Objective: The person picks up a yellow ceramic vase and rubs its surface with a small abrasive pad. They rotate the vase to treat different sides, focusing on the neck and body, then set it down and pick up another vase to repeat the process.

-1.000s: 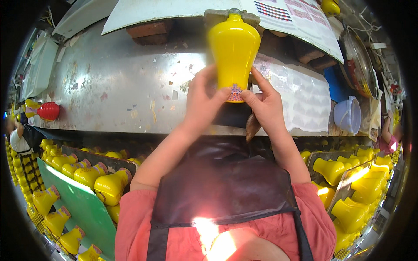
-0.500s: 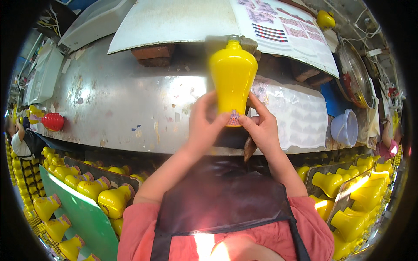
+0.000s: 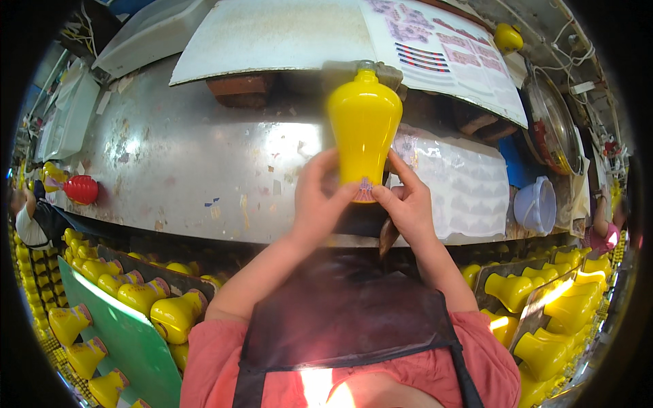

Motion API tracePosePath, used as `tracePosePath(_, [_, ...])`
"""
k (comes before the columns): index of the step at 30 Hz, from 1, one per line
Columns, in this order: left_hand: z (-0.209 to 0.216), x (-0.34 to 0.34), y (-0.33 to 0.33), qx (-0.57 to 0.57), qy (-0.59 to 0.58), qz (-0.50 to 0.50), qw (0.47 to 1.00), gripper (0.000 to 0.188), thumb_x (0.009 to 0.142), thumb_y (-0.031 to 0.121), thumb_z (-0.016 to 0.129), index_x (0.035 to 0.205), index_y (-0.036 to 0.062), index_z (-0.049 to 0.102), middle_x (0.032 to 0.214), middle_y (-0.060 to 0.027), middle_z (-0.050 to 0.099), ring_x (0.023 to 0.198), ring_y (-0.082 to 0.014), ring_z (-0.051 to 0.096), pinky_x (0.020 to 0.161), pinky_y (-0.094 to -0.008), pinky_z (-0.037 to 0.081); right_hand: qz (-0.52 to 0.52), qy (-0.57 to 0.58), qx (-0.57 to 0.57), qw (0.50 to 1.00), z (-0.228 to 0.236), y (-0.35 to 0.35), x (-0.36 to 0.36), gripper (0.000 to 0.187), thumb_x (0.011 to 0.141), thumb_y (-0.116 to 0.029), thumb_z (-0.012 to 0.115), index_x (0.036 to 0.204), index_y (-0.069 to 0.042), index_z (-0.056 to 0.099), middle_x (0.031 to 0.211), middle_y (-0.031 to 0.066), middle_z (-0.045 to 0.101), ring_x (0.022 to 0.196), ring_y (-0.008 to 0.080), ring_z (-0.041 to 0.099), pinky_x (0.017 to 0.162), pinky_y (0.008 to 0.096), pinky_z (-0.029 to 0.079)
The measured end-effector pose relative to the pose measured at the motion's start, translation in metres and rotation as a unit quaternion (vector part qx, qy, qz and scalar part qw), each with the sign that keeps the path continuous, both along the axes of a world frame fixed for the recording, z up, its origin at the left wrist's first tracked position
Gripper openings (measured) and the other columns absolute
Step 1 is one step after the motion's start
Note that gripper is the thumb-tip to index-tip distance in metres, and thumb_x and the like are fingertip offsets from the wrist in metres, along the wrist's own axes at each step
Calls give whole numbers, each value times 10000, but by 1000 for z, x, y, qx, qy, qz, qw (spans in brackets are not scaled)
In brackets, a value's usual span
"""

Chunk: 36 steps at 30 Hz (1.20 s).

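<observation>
Between my two hands is a glossy yellow vase-shaped bottle (image 3: 366,122), its narrow neck pointing away from me. A small pink-and-blue patterned decal (image 3: 365,190) sits on its lower end, close to me. My left hand (image 3: 320,197) grips the lower left side, thumb on the front beside the decal. On the right side, my right hand (image 3: 410,200) curls its fingers around the bottle, thumb pressed at the decal's edge. The neck end lies in front of a grey block under the raised white board. The undersides of the fingers are hidden.
A white board (image 3: 272,41) on bricks (image 3: 239,88) holds printed decal sheets (image 3: 435,47). Right of the bottle lies a pale sheet (image 3: 466,187), then a lilac bucket (image 3: 536,205). Racks of yellow bottles (image 3: 510,289) flank me. A red object (image 3: 81,190) sits at left; other people appear at both sides.
The view has shifted slightly, so the board and bottle sit a little lower. Both hands keep the same hold, thumbs at the decal.
</observation>
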<state>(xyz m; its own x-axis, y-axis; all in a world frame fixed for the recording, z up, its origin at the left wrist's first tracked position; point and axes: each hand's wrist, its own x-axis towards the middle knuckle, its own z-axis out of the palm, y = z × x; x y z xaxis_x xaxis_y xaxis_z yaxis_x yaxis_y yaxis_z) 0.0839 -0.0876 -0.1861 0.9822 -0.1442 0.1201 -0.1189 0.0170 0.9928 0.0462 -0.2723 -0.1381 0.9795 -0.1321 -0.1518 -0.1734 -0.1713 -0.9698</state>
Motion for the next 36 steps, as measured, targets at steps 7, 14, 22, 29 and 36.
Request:
tracePosePath(7, [-5, 5, 5, 25, -24, -41, 999, 639, 959, 198, 729, 1492, 14, 427, 1400, -162, 573, 1327, -259, 527, 1158, -402, 374, -150, 43, -37, 987, 5, -30, 13, 375, 1052, -277, 552, 1266, -15, 711, 1011, 49, 713, 743, 81, 615, 718, 251, 515])
tracePosePath(14, [8, 3, 7, 50, -36, -65, 996, 732, 896, 188, 750, 1503, 12, 381, 1406, -181, 547, 1331, -267, 514, 1166, -408, 360, -29, -27, 133, 990, 38, -38, 18, 238, 935, -78, 683, 1161, -13, 643, 1063, 62, 688, 952, 137, 684, 859, 286, 551])
tracePosePath(22, [4, 4, 2, 53, -49, -18, 997, 731, 810, 198, 791, 1442, 9, 475, 1364, -198, 596, 1287, -358, 556, 1089, -458, 447, 62, -355, -410, 838, 58, -6, 23, 293, 850, -34, 753, 1130, -108, 708, 866, 157, 660, 744, 380, 641, 658, 422, 547])
tracePosePath(29, [1, 5, 10, 20, -11, -52, 998, 757, 842, 235, 776, 1497, 40, 450, 1397, -183, 571, 1312, -332, 533, 1095, -436, 439, -11, -324, -458, 828, 43, -10, 8, 332, 847, -10, 788, 1164, -99, 749, 986, 102, 764, 737, 297, 650, 678, 371, 548])
tracePosePath(36, [5, 4, 10, -32, 31, -72, 996, 734, 866, 187, 742, 1519, 60, 432, 1412, -175, 554, 1337, -304, 509, 1127, -422, 405, -5, -294, -436, 850, 34, -10, -2, 346, 857, -14, 793, 1194, -87, 756, 924, 130, 737, 730, 282, 650, 678, 350, 541])
